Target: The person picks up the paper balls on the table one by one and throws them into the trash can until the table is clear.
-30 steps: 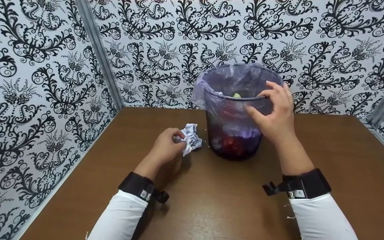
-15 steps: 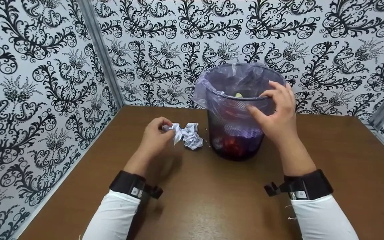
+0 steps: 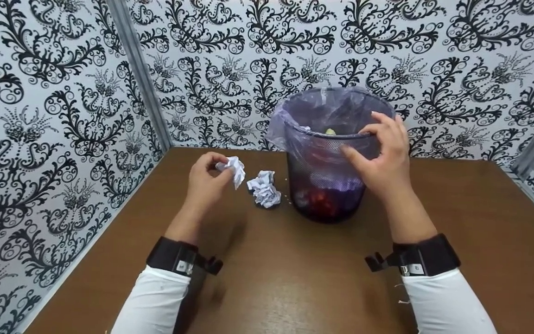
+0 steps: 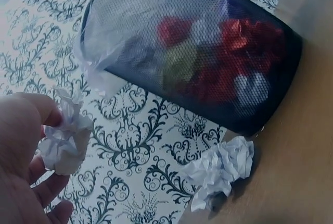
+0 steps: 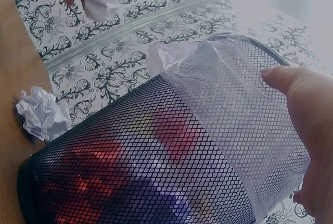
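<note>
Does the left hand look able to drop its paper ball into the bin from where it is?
Probably yes. The left hand pinches a paper ball beside the bin; the liner mouth is open, and the right hand grips only the near rim.

from the head view we look forward and down over both forearms at the brown table (image 3: 295, 278) and the mesh bin (image 3: 327, 185), from a middling distance. the left wrist view sits low by the left hand (image 4: 21, 172), tilted, facing the bin's (image 4: 208, 62) side from close. the right wrist view hugs the bin's (image 5: 156, 156) wall, facing across to the far hand. all three share the bin and the crumpled paper ball (image 3: 264, 188) (image 4: 221, 169) (image 5: 41, 114) beside it.
</note>
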Tool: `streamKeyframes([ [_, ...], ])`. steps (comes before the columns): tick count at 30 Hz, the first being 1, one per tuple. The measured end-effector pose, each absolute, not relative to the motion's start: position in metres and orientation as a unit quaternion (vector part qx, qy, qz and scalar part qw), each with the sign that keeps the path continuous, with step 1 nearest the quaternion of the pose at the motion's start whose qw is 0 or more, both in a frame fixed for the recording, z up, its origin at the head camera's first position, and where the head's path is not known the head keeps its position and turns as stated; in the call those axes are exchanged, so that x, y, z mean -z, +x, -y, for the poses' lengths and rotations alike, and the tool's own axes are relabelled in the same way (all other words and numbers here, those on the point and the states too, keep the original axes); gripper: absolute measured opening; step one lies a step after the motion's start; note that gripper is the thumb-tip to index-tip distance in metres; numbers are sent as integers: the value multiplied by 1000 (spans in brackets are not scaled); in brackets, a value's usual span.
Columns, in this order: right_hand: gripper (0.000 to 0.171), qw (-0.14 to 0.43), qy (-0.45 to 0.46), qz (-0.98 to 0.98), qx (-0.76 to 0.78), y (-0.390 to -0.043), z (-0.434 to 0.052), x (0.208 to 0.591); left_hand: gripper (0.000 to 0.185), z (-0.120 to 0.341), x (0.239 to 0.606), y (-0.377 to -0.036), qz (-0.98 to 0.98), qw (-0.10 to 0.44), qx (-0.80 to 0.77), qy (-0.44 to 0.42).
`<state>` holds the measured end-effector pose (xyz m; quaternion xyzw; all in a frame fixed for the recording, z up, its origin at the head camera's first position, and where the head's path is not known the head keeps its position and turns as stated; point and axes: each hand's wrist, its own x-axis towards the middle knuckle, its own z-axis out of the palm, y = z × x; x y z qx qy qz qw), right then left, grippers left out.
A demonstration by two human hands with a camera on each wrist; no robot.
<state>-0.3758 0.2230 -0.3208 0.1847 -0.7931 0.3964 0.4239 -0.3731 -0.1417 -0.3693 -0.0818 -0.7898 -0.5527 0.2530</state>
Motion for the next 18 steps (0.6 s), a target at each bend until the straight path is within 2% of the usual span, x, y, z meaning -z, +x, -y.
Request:
streamKeyframes([
  [8, 41, 436, 187, 790, -388, -377, -226, 321, 22, 126, 345, -381, 790, 273, 539, -106],
  [18, 41, 420, 177, 800, -390, -376, -225, 321, 20, 118, 267, -391, 775, 249, 568, -117],
])
